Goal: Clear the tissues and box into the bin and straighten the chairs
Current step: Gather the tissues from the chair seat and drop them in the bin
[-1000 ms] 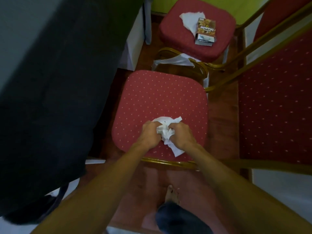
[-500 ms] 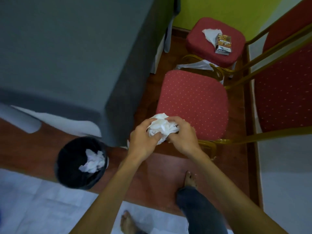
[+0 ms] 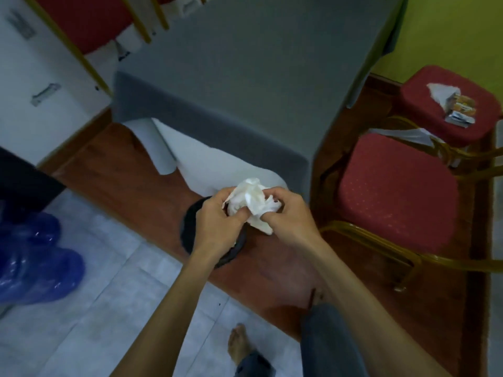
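Note:
A crumpled white tissue wad (image 3: 251, 202) is gripped between my left hand (image 3: 215, 224) and my right hand (image 3: 290, 216). Both hands hold it directly above the black round bin (image 3: 187, 227), which stands on the wooden floor strip and is mostly hidden by my left hand. To the right is a red cushioned chair (image 3: 394, 194) with a gold frame and a bare seat. Behind it, a second red chair (image 3: 424, 104) carries a flat white tissue (image 3: 439, 92) and a small brown box (image 3: 462, 110). More white tissue (image 3: 400, 133) hangs between the two chairs.
A table under a grey cloth (image 3: 245, 77) stands just behind the bin. Blue plastic bags (image 3: 35, 254) lie on the tiled floor at left. Another red chair (image 3: 87, 20) is at top left beside a white cabinet (image 3: 35, 85). My bare feet (image 3: 239, 346) stand near the bottom.
I have turned left from the chairs toward the table. Both hands have carried the tissue wad from above the chair seat to over the bin.

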The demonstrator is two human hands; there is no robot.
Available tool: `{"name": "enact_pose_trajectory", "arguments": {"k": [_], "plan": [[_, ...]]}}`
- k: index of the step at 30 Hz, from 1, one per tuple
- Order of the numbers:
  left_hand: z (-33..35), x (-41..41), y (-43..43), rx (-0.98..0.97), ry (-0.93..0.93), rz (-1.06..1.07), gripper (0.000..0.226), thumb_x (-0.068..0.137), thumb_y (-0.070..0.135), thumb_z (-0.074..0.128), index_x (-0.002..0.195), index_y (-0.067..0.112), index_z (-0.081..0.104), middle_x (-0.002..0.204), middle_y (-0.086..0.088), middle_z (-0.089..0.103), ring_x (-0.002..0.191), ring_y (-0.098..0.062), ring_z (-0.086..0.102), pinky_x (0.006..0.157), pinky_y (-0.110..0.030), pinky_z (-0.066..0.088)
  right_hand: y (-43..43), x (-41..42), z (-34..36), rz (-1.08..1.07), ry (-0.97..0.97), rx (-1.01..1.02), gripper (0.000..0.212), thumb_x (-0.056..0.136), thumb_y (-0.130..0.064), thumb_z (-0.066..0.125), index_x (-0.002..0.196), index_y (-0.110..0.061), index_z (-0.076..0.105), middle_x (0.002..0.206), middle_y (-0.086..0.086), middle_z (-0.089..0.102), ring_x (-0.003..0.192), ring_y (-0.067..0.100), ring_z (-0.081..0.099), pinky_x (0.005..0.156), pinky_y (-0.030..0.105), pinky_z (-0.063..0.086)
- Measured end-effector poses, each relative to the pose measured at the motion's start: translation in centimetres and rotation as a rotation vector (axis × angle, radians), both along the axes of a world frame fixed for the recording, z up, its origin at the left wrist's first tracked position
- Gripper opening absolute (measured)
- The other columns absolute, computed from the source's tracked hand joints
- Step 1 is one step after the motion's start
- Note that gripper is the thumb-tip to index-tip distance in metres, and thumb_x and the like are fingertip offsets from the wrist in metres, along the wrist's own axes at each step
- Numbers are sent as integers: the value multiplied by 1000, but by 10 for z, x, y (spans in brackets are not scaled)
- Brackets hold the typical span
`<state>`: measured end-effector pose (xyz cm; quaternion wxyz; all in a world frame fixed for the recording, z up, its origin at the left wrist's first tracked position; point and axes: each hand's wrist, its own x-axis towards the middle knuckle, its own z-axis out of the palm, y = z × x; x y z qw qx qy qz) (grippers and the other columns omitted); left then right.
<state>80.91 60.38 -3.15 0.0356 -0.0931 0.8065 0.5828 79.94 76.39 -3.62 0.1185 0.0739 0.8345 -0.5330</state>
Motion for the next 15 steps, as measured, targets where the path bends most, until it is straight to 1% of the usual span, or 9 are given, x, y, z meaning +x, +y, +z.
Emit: {"name": "enact_pose_trajectory", "arguments": {"k": [3, 5, 6, 7, 8, 10, 11, 13, 15], "plan": [[-41, 7, -30, -5, -104, 115, 31, 79, 23, 80, 109, 23, 75, 91, 7, 77, 82, -9, 72, 72, -26, 55, -27, -11, -40, 141, -127, 8, 45, 80, -2, 74, 120, -21, 68, 111, -5, 64, 97, 16, 65, 81, 25, 53], [-78, 13, -44, -13, -169, 165, 29, 81, 24, 80, 109, 23, 75, 91, 7, 77, 83, -9, 72, 71, -26, 56, -41, -17, -77, 193, -186, -4, 43, 80, -3, 75, 116, -25, 66, 103, -15, 61, 91, 8, 63, 73, 12, 49], [-99, 15, -49, -20, -190, 195, 27, 82, 24, 79, 109, 24, 74, 90, 9, 77, 82, -5, 71, 69, -22, 55, -49, -21, -98, 211, -213, -16, 40, 80, -2, 75, 111, -26, 65, 101, -17, 60, 88, 4, 61, 67, 6, 46], [-120, 17, -54, -24, -211, 225, 25, 83, 25, 78, 108, 26, 74, 90, 11, 76, 79, 1, 69, 66, -15, 52, -57, -25, -121, 226, -242, -21, 38, 81, -1, 75, 107, -26, 63, 101, -14, 61, 86, 3, 60, 62, 4, 44], [-141, 17, -57, -25, -235, 253, 24, 83, 25, 78, 106, 28, 73, 89, 12, 75, 77, 6, 68, 61, -8, 48, -65, -30, -143, 241, -266, -16, 37, 81, -1, 75, 105, -26, 62, 103, -9, 62, 87, 4, 61, 61, 4, 44], [-185, 10, -63, -36, -291, 297, 23, 84, 23, 76, 106, 29, 70, 87, 14, 72, 73, 12, 64, 57, -4, 43, -82, -44, -190, 267, -300, 18, 38, 80, -2, 73, 106, -27, 62, 110, -4, 62, 92, 9, 62, 61, 6, 43], [-208, 5, -65, -47, -312, 313, 25, 85, 19, 75, 108, 27, 69, 86, 15, 70, 72, 13, 63, 56, -3, 43, -90, -52, -214, 282, -315, 41, 38, 80, -2, 72, 107, -28, 62, 111, -4, 61, 90, 8, 61, 58, 4, 41], [-254, -10, -69, -83, -340, 341, 25, 86, 14, 70, 110, 20, 69, 81, 17, 67, 69, 10, 63, 56, -2, 41, -104, -65, -260, 313, -334, 85, 40, 82, 0, 69, 115, -23, 62, 112, -3, 59, 88, 5, 59, 54, -1, 38], [-295, -23, -71, -142, -383, 353, 26, 88, 12, 64, 113, 15, 68, 85, 11, 68, 72, -1, 63, 55, -4, 41, -114, -76, -304, 340, -330, 133, 43, 85, 3, 65, 124, -14, 62, 118, 3, 60, 96, 13, 59, 57, -4, 37]]}}
